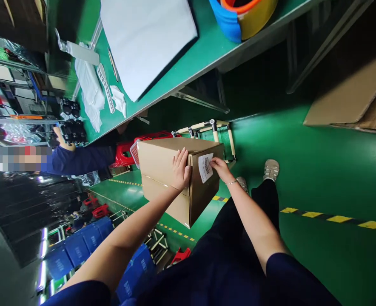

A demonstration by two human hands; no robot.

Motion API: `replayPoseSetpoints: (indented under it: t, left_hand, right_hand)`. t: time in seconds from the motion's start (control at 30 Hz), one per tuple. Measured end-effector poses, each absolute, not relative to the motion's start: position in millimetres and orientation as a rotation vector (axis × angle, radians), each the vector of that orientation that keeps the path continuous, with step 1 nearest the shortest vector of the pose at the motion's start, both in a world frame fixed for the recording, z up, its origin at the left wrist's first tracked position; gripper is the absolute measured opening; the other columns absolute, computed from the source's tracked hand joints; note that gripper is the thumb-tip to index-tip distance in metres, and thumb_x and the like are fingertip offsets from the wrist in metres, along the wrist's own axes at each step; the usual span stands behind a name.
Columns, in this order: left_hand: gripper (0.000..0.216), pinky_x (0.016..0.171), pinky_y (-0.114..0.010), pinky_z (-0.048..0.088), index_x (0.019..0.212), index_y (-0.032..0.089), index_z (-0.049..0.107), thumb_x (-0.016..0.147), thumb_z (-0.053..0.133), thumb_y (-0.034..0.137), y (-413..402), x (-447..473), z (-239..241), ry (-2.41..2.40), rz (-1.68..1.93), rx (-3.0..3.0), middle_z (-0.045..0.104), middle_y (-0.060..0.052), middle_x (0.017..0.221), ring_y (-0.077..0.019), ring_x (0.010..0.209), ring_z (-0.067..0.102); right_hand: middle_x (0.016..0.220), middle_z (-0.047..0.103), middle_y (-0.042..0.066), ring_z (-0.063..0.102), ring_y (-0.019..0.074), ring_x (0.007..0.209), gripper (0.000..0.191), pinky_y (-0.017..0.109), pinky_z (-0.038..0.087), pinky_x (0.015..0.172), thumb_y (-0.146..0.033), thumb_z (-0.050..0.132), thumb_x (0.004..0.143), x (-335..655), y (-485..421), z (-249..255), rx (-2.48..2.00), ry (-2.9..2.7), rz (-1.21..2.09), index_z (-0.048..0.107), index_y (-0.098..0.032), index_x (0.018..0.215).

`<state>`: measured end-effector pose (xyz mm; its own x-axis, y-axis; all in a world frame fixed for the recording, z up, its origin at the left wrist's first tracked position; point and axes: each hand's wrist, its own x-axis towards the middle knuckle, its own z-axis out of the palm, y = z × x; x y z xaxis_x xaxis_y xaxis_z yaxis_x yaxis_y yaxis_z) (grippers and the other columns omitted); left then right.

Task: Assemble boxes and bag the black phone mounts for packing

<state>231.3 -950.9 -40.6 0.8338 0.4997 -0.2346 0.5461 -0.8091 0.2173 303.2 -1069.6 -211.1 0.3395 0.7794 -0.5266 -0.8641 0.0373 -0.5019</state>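
Observation:
A closed cardboard box [162, 163] sits in front of me, with a clear strip of tape along its seam. My left hand [181, 172] lies flat on the box near its edge, fingers stretched out and holding nothing. On the side facing right is a white barcode label [205, 169]. The fingers of my right hand [220, 166] are pinched together at the label's right edge. Whether that edge is stuck down cannot be made out.
A green worktable [172, 70] holds a white sheet stack [146, 38], a tape roll [256, 19] and a bottle [79, 52]. Behind the box stand a pipe-frame rack [215, 129] and a red stool [124, 154]. A co-worker [79, 159] is at left; flat cardboard [350, 93] leans at right.

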Motion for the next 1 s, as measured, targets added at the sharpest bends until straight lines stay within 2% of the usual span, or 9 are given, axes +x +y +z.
replayPoseSetpoints:
  t: [1.0]
  left_hand:
    - [0.066, 0.120, -0.046, 0.017, 0.149, 0.017, 0.034, 0.097, 0.017, 0.055, -948.8, 229.6, -42.6, 0.781, -0.197, 2.772, 0.037, -0.012, 0.153, -0.0242, 0.147, 0.022]
  right_hand:
    - [0.066, 0.055, -0.004, 0.049, 0.0135, 0.069, 0.037, 0.028, 0.042, 0.071, -0.055, 0.072, 0.065, 290.9, -1062.9, -216.8, -0.879, 0.067, 1.189, 0.056, -0.021, 0.066]
